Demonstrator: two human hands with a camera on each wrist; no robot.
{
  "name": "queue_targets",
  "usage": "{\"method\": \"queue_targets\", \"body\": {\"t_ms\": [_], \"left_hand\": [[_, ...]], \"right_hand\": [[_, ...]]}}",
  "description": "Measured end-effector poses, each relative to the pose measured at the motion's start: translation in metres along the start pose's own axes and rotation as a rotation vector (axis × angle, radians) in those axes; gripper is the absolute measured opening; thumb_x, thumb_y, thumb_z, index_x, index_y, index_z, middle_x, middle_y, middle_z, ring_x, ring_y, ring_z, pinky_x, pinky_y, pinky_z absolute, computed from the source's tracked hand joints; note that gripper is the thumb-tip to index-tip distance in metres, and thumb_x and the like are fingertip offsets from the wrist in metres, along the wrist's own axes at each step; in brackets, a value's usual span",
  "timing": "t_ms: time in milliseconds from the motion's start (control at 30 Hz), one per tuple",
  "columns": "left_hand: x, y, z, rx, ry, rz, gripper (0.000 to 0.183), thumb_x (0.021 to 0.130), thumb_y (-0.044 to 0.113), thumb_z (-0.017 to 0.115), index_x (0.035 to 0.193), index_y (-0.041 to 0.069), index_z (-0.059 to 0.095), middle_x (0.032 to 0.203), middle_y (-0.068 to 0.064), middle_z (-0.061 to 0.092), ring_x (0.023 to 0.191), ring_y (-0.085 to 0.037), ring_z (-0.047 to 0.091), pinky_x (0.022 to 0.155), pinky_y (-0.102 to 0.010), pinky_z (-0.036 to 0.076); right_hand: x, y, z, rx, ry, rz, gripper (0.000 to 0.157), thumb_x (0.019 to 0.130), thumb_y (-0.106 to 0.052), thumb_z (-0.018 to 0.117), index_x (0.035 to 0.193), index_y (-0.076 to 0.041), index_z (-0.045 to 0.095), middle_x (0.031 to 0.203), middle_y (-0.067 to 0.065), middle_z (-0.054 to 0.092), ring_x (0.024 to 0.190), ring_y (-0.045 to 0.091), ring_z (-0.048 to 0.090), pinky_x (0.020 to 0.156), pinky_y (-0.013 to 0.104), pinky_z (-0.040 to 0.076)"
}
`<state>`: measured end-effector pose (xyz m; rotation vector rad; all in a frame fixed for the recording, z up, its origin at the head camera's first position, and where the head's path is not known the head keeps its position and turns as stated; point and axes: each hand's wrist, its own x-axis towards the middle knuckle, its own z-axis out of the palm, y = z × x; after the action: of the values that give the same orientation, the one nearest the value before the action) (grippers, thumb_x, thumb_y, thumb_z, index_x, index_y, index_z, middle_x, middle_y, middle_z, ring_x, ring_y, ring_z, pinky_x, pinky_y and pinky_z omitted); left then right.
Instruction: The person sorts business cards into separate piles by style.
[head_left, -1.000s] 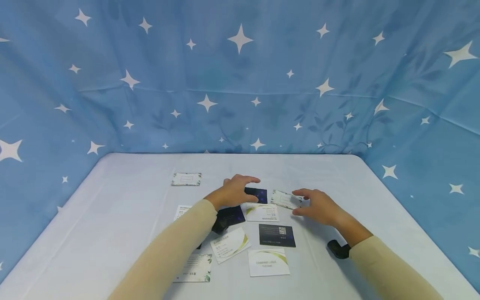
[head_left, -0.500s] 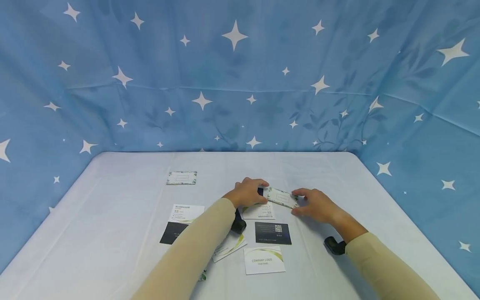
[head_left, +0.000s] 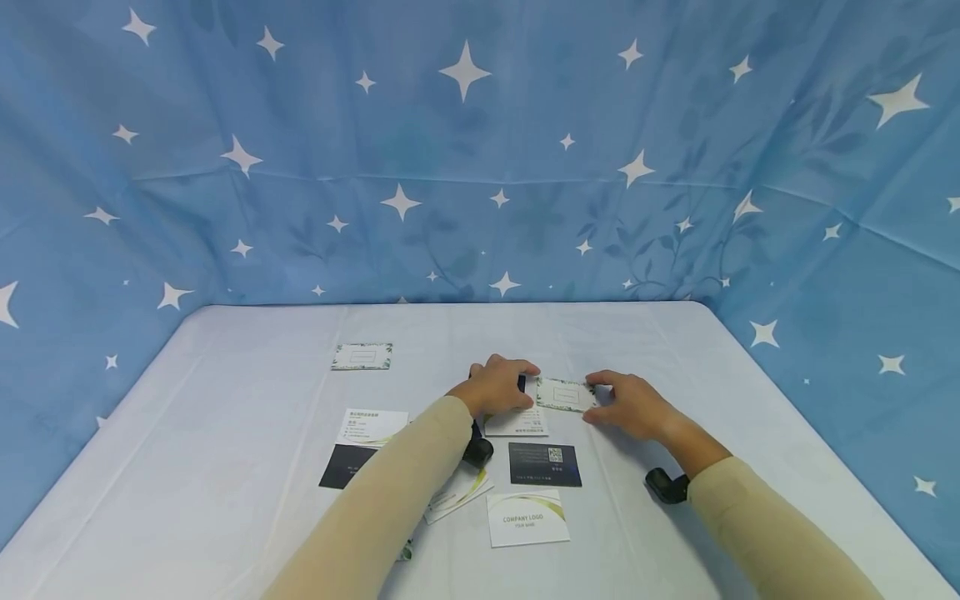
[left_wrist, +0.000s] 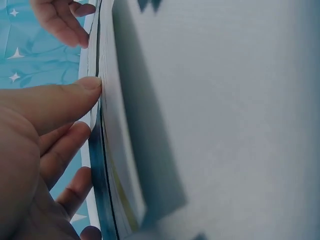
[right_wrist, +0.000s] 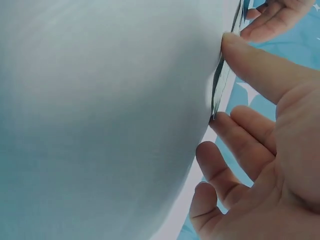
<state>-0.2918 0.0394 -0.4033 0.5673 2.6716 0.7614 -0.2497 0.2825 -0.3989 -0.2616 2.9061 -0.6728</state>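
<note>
Toward the far side of the white counter [head_left: 187,467], a floral-bordered card [head_left: 566,395] lies between the two hands, its long side running from one to the other; the layered edge in the right wrist view suggests a small stack rather than a single sheet. The right hand [head_left: 636,406] has its grip clamped on the right end, forefinger at the far corner and thumb at the near one. The left hand [head_left: 495,387] has thumb and forefinger spread apart around a navy card [head_left: 521,382], their tips just by the floral card's left end; I cannot tell whether they press on it. Nearer the person, a white card with a gold curve [head_left: 517,425] and a black card with a QR code [head_left: 545,465] lie in the same column. The step in hand looks like squaring the floral card beside its neighbours. Next, I judge, the work calls for a light, level touch at both ends, then fingers lifted straight off so that neither it nor the navy card is dragged askew.
</note>
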Motion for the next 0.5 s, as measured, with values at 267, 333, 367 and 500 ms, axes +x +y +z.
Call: {"method": "queue_targets", "body": {"t_ms": [267, 333, 367, 500], "left_hand": [[0.0011, 0.0031, 0.0004, 0.023, -0.008, 0.036, 0.054, 0.088, 0.034, 0.077, 0.139, 0.032, 0.060, 0.135, -0.003, 0.055, 0.108, -0.024, 0.042, 0.094, -0.045, 0.029], [0.0009, 0.0031, 0.0004, 0.016, -0.003, 0.040, 0.054, 0.087, 0.034, 0.077, 0.138, 0.032, 0.060, 0.135, -0.003, 0.055, 0.110, -0.024, 0.042, 0.094, -0.045, 0.029], [0.0007, 0.0028, 0.0003, 0.014, -0.001, 0.042, 0.054, 0.088, 0.035, 0.077, 0.139, 0.033, 0.060, 0.136, -0.003, 0.054, 0.112, -0.025, 0.042, 0.094, -0.045, 0.029], [0.0008, 0.0004, -0.0033, 0.035, 0.026, 0.069, 0.053, 0.090, 0.036, 0.075, 0.140, 0.032, 0.058, 0.138, -0.001, 0.055, 0.125, -0.025, 0.041, 0.098, -0.048, 0.026]], "right_hand": [[0.0039, 0.0024, -0.0006, 0.016, 0.010, -0.013, 0.059, 0.086, -0.028, 0.079, 0.135, -0.001, 0.059, 0.127, 0.019, 0.063, 0.106, 0.035, 0.057, 0.090, 0.050, 0.046], [0.0041, 0.0027, -0.0006, 0.022, 0.013, -0.020, 0.057, 0.087, -0.028, 0.079, 0.134, -0.001, 0.060, 0.128, 0.019, 0.062, 0.109, 0.036, 0.056, 0.091, 0.051, 0.046], [0.0041, 0.0027, -0.0006, 0.024, 0.015, -0.024, 0.057, 0.087, -0.028, 0.079, 0.134, -0.002, 0.060, 0.128, 0.019, 0.062, 0.110, 0.036, 0.055, 0.091, 0.051, 0.046], [0.0039, -0.0001, -0.0016, 0.040, 0.038, -0.033, 0.054, 0.088, -0.028, 0.078, 0.133, -0.003, 0.061, 0.128, 0.016, 0.062, 0.113, 0.036, 0.054, 0.092, 0.051, 0.046]]}}
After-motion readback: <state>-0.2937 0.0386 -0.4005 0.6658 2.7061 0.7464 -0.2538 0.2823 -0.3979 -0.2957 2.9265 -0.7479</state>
